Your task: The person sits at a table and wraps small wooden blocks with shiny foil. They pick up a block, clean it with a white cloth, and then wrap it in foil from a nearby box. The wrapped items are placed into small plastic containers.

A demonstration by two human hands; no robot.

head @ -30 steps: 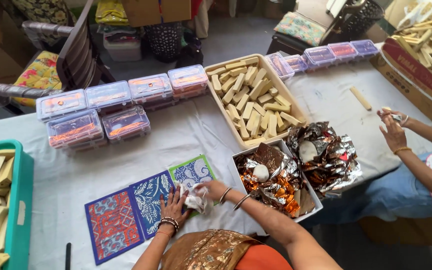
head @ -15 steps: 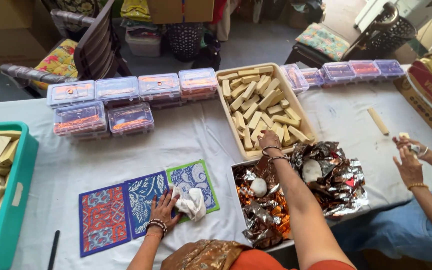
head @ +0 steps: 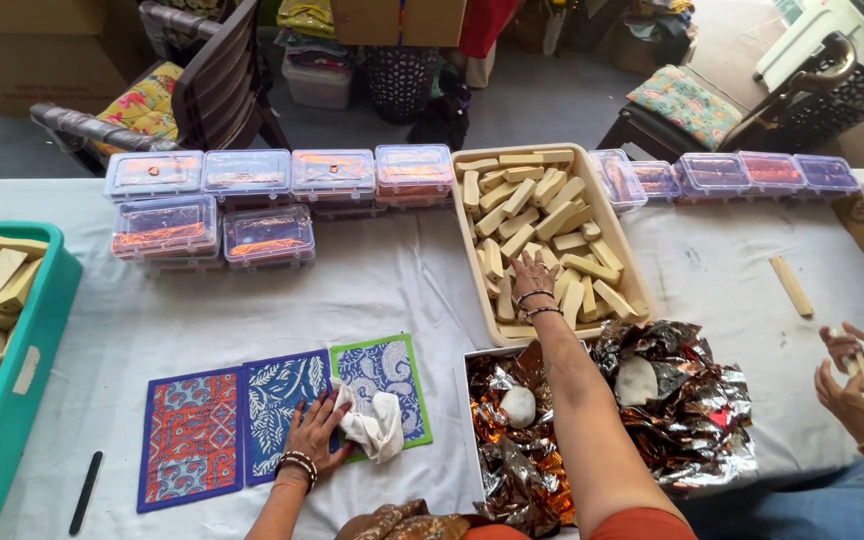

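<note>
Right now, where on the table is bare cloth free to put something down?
Bare cloth lies between the clear lidded boxes and the patterned mats, and right of the beige tray around the loose wooden stick. The foil-lined box area is crowded.

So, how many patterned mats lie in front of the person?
3, side by side on the white cloth: a red mat on the left, a blue mat in the middle under the left hand, and a green-edged mat, partly under a white rag.
</note>
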